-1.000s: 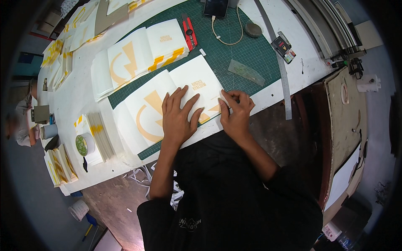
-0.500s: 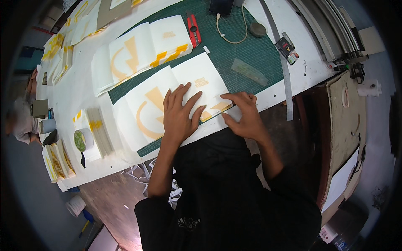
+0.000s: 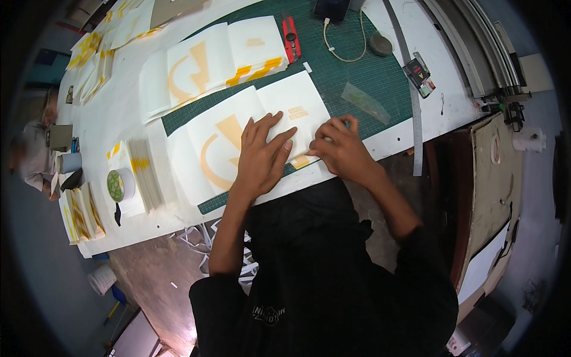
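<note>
The white folded paper sheet with pale orange print is lying on the green gridded cutting mat, its long axis slanting from near left to far right, its small-print end pointing right. The left hand is resting, fingers spread, across its middle; the right hand is narrowing at its near right edge, though I cannot tell whether it is gripping paper.

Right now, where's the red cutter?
Head view, top centre: the red cutter lies on the green mat, just right of the stacked sheets and left of the pale cable.
</note>
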Demonstrator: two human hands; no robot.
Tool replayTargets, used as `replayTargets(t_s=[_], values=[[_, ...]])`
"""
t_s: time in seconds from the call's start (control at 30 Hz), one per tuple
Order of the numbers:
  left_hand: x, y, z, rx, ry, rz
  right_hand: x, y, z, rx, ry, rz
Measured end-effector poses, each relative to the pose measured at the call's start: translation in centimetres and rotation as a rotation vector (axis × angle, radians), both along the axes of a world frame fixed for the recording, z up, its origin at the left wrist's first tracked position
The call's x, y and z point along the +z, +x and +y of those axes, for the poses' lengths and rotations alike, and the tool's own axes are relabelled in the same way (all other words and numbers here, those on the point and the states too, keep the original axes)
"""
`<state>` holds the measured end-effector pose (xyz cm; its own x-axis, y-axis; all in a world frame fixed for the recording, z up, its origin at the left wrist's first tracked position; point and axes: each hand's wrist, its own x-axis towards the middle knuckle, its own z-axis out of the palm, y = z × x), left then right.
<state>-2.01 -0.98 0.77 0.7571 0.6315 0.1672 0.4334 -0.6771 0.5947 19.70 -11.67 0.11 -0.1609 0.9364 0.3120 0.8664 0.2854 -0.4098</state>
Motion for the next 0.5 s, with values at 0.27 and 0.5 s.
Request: replayTargets(t_s=[0.27,0.5], values=[[0.4,-0.6,0.6,-0.037,-0.098,-0.027,1.2,0.0,1.9,-0.047,-0.270,0.118],[0.0,-0.2,0.6,-0.018,-0.036,-0.035,1.0,0.0,2.0,-0.058,-0.249,0.151]])
